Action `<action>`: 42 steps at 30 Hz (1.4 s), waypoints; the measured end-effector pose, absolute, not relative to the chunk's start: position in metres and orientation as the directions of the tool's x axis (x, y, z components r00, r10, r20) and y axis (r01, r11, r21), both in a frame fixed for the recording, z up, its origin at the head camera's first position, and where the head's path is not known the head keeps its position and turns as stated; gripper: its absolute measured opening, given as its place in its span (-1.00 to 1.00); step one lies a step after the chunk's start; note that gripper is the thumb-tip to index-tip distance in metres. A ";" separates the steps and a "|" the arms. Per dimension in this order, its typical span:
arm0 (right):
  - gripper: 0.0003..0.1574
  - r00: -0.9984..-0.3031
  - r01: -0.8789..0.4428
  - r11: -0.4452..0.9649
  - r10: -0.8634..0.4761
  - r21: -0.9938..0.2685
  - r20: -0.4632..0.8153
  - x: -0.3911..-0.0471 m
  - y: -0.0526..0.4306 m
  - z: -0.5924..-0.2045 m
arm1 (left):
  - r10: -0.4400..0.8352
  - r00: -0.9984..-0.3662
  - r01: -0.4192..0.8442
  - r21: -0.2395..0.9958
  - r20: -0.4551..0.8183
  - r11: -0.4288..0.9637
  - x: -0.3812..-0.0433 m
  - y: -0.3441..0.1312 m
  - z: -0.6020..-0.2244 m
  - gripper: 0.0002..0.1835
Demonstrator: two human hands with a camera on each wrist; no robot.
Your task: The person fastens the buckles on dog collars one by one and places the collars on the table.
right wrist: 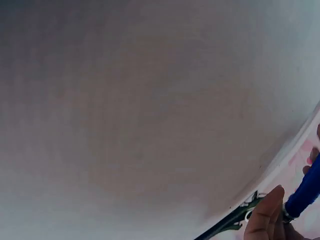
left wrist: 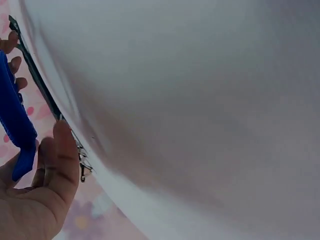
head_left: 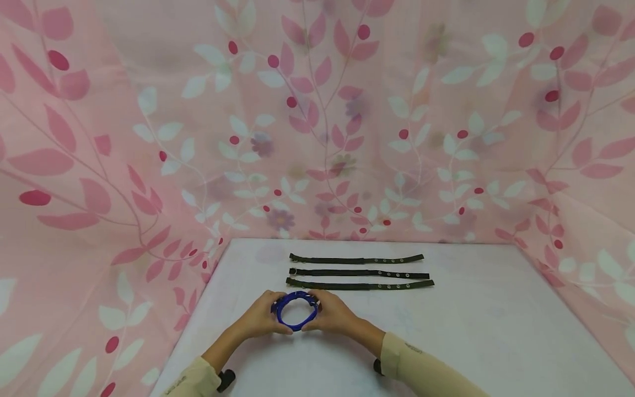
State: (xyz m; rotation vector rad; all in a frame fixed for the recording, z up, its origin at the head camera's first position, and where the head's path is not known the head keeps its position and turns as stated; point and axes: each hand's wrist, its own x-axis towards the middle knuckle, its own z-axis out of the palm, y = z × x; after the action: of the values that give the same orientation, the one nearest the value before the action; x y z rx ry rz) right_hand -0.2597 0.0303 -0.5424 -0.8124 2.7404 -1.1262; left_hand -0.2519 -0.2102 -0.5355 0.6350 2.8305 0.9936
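Note:
A blue collar (head_left: 296,327), closed into a ring, is held upright between both hands just in front of me. My left hand (head_left: 262,316) grips its left side, thumb at the bottom and fingers near the top. On the opposite side my right hand (head_left: 337,314) holds it the same way, next to a dark buckle part. In the left wrist view the blue band (left wrist: 15,117) hangs by the fingers, its end bent down towards the palm. The right wrist view catches the blue collar (right wrist: 304,194) at its edge, pinched by the right fingers (right wrist: 264,216).
Beyond the hands, three dark green collars lie flat and roughly parallel: a far one (head_left: 337,261), a middle one (head_left: 342,273) and a near one (head_left: 337,285), with metal eyelets towards the right. White cloth (head_left: 461,331) covers the table; pink leaf-patterned curtains (head_left: 347,165) surround it.

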 end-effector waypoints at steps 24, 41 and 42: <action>0.07 -0.891 -0.337 0.753 -0.449 -0.565 -0.068 -0.255 0.006 -0.547 | 0.465 -0.882 0.350 0.555 -0.075 0.754 -0.265 -0.222 -0.542 -0.07; 0.32 -0.868 -0.384 0.671 -0.497 -0.634 -0.001 -0.237 0.040 -0.529 | 0.238 -0.971 0.210 0.480 0.004 0.852 -0.256 -0.229 -0.529 0.05; 0.31 -0.864 -0.416 0.674 -0.503 -0.611 0.034 -0.235 0.046 -0.527 | 0.217 -0.975 0.211 0.470 0.040 0.857 -0.255 -0.230 -0.527 0.04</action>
State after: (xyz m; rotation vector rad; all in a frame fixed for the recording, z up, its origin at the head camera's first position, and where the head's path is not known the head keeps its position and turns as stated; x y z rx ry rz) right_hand -0.2347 0.0465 -0.5267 -0.7581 2.7467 -0.9514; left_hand -0.2549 -0.2304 -0.5271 0.3474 3.0136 0.7608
